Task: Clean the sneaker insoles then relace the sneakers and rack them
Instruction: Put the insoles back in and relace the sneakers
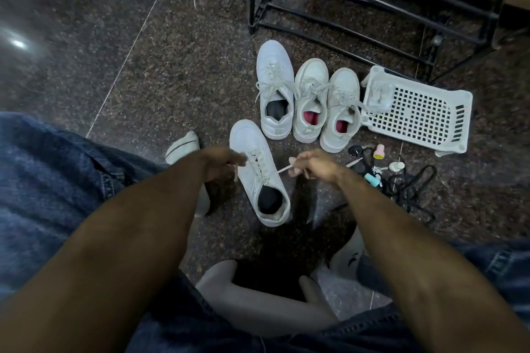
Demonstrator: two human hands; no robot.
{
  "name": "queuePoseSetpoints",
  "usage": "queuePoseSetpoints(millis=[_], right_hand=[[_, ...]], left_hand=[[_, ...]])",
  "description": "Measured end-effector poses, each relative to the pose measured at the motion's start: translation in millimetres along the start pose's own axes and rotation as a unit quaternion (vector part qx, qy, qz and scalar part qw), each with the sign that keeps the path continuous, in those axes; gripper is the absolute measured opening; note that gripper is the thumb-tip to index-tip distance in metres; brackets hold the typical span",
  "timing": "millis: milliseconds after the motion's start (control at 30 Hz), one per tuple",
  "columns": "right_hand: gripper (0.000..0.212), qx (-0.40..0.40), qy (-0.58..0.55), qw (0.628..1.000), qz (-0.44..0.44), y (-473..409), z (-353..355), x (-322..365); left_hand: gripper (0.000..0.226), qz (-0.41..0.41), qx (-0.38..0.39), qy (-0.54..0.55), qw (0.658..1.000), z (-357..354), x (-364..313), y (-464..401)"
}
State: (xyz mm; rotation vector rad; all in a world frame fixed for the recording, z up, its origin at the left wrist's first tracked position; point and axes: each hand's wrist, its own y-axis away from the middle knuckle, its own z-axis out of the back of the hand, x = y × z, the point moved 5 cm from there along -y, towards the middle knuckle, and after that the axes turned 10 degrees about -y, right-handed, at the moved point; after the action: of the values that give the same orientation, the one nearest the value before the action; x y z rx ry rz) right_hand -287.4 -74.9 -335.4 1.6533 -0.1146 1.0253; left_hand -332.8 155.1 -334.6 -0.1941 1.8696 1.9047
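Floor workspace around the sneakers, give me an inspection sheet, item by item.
Surface: dark speckled floor.
Job's things: near sneaker being laced; three white sneakers in a row beyond it; black rack holds no shoes.
Clutter: white basket tipped on its side; small bottles beside it.
Hands: left hand and right hand each pinch a lace end.
Cables: black cord tangled at right.
Surroundings: nothing seen.
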Motion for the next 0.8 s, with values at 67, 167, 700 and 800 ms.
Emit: queuePoseSetpoints(millis=[67, 167, 700, 800], right_hand=[[0.026, 0.017, -0.132, 0.991, 0.009, 2.2, -7.3, 7.2], [0.02, 0.042, -0.306, 0.951, 0.031, 3.2, -26.8, 18.3], [0.027, -0.121, -0.543, 0.831, -0.013, -13.6, -30.6, -10.7], [0.03, -0.097, -0.603, 0.792, -0.027, -11.4, -40.2, 4.8]], left_hand=[[0.018, -0.034, 0.015, 0.116, 0.993, -8.5, -11.4, 1.0], [0.028, -0.055, 0.032, 0.321, 0.945, -32.0, -18.1, -5.6], [0.05, -0.115, -0.182, 0.138, 0.967, -63.6, 3.8, -24.0], [0.047, -0.195, -0.132, -0.143, 0.961, -80.7, -15.2, -8.3]])
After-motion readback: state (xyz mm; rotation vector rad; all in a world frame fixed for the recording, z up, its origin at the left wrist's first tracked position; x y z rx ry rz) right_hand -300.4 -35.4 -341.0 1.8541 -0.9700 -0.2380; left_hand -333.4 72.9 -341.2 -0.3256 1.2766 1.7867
